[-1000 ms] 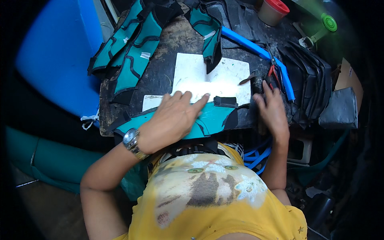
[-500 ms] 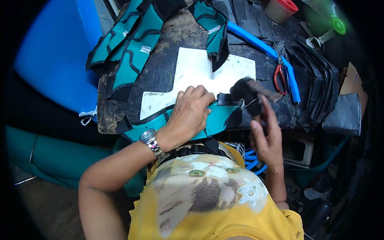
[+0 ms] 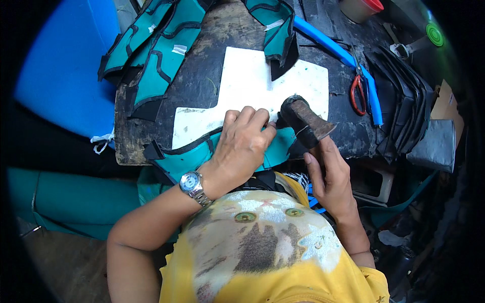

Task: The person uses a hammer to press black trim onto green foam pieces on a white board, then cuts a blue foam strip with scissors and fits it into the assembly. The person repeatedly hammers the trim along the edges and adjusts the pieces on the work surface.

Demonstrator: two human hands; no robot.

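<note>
Fingers of the left hand (image 3: 242,146) press flat, spread on a teal leather piece (image 3: 202,154) below the white sheet (image 3: 252,86); the right hand (image 3: 331,174) grips a hammer (image 3: 305,121) beside it.

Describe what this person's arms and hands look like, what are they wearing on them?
Both forearms are bare, with no gloves on either of the hands. The left hand has a silver metal wristwatch with a round pale dial and link band at the wrist. The right hand shows no watch or ring that I can see. A short yellow sleeve covers the right shoulder.
</note>
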